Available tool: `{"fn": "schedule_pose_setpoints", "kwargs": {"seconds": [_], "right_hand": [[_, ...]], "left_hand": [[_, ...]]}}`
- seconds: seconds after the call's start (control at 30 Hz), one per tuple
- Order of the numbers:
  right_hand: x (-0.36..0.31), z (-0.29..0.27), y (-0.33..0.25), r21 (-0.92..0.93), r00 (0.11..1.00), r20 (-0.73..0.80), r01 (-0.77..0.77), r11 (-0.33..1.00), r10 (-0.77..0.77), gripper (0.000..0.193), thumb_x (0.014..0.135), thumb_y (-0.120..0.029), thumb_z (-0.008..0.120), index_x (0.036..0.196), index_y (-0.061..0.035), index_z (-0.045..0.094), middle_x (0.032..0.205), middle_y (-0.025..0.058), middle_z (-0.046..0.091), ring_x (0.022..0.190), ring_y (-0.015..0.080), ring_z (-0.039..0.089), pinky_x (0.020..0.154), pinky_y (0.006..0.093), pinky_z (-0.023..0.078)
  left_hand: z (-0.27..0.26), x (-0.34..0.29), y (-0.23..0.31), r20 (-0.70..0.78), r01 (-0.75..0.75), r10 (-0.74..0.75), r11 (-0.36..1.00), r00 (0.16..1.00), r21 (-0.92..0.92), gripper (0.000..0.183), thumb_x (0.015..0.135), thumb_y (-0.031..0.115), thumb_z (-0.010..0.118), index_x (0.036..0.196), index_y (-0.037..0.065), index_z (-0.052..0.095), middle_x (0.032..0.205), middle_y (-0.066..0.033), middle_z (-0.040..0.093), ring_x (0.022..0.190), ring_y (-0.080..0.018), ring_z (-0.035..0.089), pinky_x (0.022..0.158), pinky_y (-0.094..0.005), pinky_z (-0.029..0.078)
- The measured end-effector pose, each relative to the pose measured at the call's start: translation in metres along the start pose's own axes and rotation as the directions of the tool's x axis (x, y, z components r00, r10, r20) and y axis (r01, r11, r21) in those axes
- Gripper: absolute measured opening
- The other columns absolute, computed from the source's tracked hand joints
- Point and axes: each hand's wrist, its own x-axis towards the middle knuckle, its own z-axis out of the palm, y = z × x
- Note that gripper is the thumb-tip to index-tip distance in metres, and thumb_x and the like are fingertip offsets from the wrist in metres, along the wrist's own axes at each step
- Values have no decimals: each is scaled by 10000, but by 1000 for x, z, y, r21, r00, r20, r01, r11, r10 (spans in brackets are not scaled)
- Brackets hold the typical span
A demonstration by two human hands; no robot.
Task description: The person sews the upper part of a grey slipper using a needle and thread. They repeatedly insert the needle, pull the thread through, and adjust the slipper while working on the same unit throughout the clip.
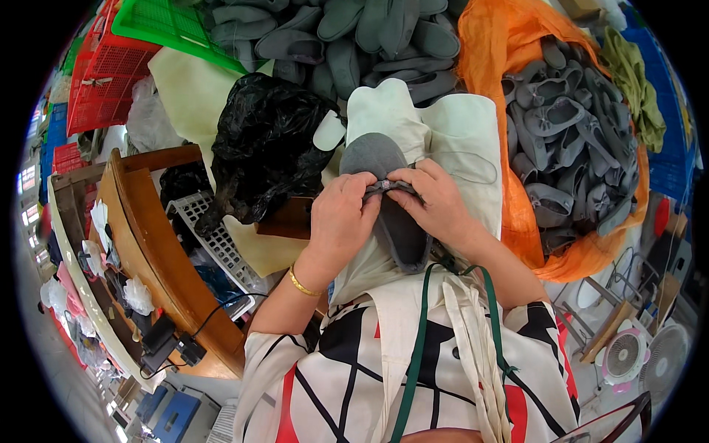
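A grey soft shoe (pixel 371 153) rests over my lap, its rounded toe pointing away from me and its dark opening toward my body. Both my hands pinch the band (pixel 383 186) that crosses the shoe. My left hand (pixel 341 214) holds the left part of that band, thumb and fingers pressed together. My right hand (pixel 434 199) grips its right part, with the fingertips close to the left ones at a small light spot in the middle. Beneath the shoe lies a pale cloth (pixel 461 136) across my lap. The finer detail between my fingertips is hidden.
Grey shoes (pixel 343 63) are heaped ahead; an orange sack (pixel 517 214) at right holds many more. A black plastic bag (pixel 258 125) with a white oval piece (pixel 329 131) lies left. A wooden desk (pixel 159 258), white basket (pixel 214 236) and pink fan (pixel 625 354) stand around.
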Motion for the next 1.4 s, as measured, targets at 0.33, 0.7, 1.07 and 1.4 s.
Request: {"fn": "schedule_pose_setpoints", "kwargs": {"seconds": [0.33, 0.7, 1.07, 1.4], "right_hand": [[3, -7, -7, -11, 930, 257, -270, 963, 264, 223, 859, -228, 700, 852, -22, 615, 796, 146, 588, 771, 354, 583, 665, 432, 467], [-9, -44, 3, -338, 986, 125, -62, 939, 110, 174, 845, -159, 700, 746, -37, 623, 726, 114, 580, 683, 305, 581, 608, 400, 450], [23, 0, 2, 999, 742, -37, 51, -1, 669, 297, 1055, -280, 489, 912, -55, 620, 785, 50, 601, 746, 193, 572, 849, 365, 521], [-2, 0, -4, 914, 754, 257, 14, -406, 605, 404, 1050, -340, 448, 705, -132, 422, 605, -2, 399, 588, 154, 398, 726, 349, 434]], "left_hand": [[-12, 12, -3, 193, 293, -246, 918, 950, -269, 133, 846, 72, 685, 956, 12, 638, 784, -19, 610, 657, -65, 542, 595, -235, 462], [2, 14, -15, 212, 474, -465, 573, 860, -669, 144, 961, 161, 650, 927, 27, 607, 788, 8, 632, 687, -46, 559, 595, -213, 489], [13, 13, -3, 85, 468, -521, 669, 849, -577, 186, 979, 182, 614, 918, 9, 590, 775, -23, 614, 678, -76, 567, 607, -262, 524], [30, 18, -1, -278, 162, -173, 985, 945, -63, 180, 976, 221, 610, 931, 56, 554, 742, -147, 612, 648, -340, 609, 557, -368, 488]]}}
